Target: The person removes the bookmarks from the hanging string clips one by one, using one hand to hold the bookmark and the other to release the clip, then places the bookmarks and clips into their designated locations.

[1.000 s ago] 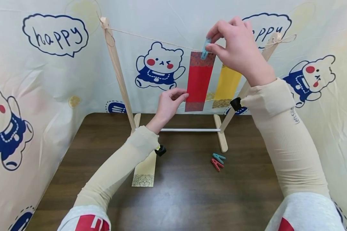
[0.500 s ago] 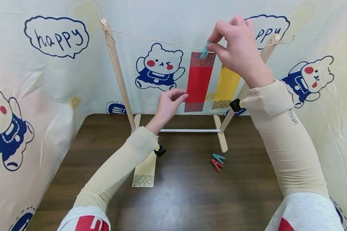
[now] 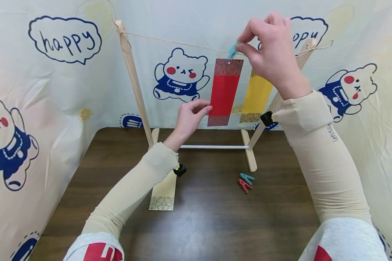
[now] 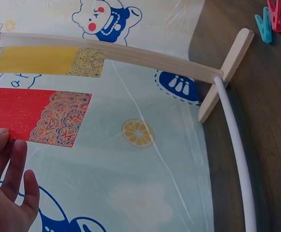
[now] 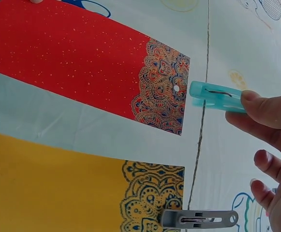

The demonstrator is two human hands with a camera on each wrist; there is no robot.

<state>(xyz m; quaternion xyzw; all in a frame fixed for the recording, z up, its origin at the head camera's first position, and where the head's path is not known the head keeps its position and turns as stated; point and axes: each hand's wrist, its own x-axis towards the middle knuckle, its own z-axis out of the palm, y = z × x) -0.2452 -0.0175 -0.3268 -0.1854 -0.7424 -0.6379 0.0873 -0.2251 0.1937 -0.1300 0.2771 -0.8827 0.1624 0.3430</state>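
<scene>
My left hand (image 3: 188, 117) pinches the left edge of a red bookmark (image 3: 226, 88) with patterned ends, holding it upright. A small hole shows in its top end in the right wrist view. Up at the string (image 5: 198, 140), my right hand (image 3: 272, 54) pinches a light blue clothespin (image 5: 220, 96) by its handles. The clothespin's tip reaches across the string, with a narrow gap between it and the red bookmark. To the right, a yellow bookmark (image 5: 58, 179) hangs from the string by a grey clothespin (image 5: 198, 219), partly behind my right hand in the head view.
The string runs between two wooden posts (image 3: 132, 76), joined low down by a white rod (image 3: 215, 147). A blue clothespin (image 3: 247, 178) and a red clothespin (image 3: 245, 186) lie on the dark table (image 3: 209, 217). My left forearm partly covers a cream bookmark (image 3: 163, 192).
The light blue clothespin has come up off the red bookmark's top end, uncovering the hole. My right hand has shifted slightly up and right; the left hand stays nearly in place.
</scene>
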